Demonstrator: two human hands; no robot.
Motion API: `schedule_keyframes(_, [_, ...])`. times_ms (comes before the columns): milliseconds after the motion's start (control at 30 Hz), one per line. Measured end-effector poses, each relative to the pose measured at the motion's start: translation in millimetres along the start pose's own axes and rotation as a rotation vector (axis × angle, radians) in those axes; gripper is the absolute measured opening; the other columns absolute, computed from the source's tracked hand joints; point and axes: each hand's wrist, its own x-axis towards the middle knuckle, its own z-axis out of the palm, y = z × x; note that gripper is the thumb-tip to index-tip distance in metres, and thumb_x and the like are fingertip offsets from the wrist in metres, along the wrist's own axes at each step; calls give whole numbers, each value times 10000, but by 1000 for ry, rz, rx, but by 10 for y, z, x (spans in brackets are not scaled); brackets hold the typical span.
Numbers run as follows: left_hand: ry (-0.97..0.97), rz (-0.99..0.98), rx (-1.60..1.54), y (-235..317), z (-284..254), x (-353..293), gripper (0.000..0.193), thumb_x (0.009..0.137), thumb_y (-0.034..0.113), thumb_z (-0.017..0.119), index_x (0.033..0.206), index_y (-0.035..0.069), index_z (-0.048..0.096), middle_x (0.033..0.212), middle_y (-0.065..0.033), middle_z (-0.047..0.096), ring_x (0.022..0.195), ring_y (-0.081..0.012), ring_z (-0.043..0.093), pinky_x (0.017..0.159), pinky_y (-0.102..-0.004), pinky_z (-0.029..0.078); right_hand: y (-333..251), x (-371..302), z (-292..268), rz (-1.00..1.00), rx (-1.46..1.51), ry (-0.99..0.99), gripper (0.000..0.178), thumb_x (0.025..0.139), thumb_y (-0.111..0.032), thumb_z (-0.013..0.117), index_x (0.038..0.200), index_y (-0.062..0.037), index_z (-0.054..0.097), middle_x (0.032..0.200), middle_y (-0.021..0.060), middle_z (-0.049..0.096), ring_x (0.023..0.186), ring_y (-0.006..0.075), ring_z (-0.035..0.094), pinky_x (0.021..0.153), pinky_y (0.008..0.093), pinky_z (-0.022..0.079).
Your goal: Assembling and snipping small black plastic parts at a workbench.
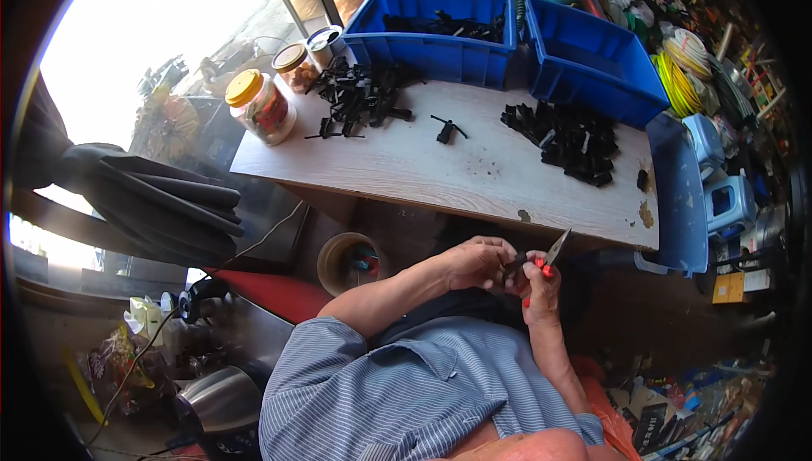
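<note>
Just off the near edge of the table, my two hands are close together. In my right hand is a red-handled tool with a pointed metal tip; whether it is pliers or scissors I cannot tell. The tip points up and to the right. My left hand pinches a small black part, mostly hidden by the fingers. On the table beyond, a single black part with thin arms lies between a loose pile of similar black parts on the left and a denser black pile on the right.
Two blue bins stand at the table's back; the left one holds black parts. Lidded jars are at the left end. Below sits a round bin. Blue stools are at right, a metal kettle at lower left.
</note>
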Motion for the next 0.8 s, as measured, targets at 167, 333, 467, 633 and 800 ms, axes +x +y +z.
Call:
schedule_keyframes(167, [-20, -90, -145, -169, -142, 102, 166, 970, 142, 502, 1073, 57, 602, 831, -76, 654, 678, -175, 639, 462, -247, 442, 122, 4, -100, 77, 48, -40, 263, 871, -101, 582, 1112, -24, 512, 810, 108, 609, 652, 205, 651, 585, 408, 630])
schedule_keyframes(333, [110, 126, -130, -197, 150, -70, 471, 1038, 486, 437, 1266, 86, 540, 853, -81, 676, 631, -128, 583, 500, -240, 405, 218, 45, -185, 63, 40, 55, 272, 860, -124, 603, 1104, -41, 517, 786, 39, 538, 641, 129, 557, 582, 313, 574])
schedule_keyframes(467, [231, 314, 55, -272, 221, -49, 423, 1056, 362, 486, 1312, 33, 560, 779, -77, 686, 558, -78, 548, 484, -199, 396, 171, 50, -104, 61, -1, 23, 202, 849, -133, 602, 1039, -88, 549, 814, 24, 536, 667, 137, 552, 607, 282, 524])
schedule_keyframes(633, [344, 591, 578, -387, 173, 2, 345, 1017, 270, 557, 1211, 5, 664, 848, -78, 714, 751, -115, 675, 667, -276, 551, 229, 77, -111, 51, 7, 48, 134, 831, -116, 594, 960, -111, 559, 828, -12, 541, 676, 113, 575, 651, 264, 522])
schedule_keyframes(800, [411, 580, 778, -333, 288, -90, 336, 1004, 272, 584, 1175, 0, 683, 891, -106, 743, 793, -138, 702, 725, -291, 569, 277, 114, -174, 21, -4, 25, 111, 820, -105, 574, 931, -107, 572, 838, -6, 548, 717, 116, 581, 673, 256, 518])
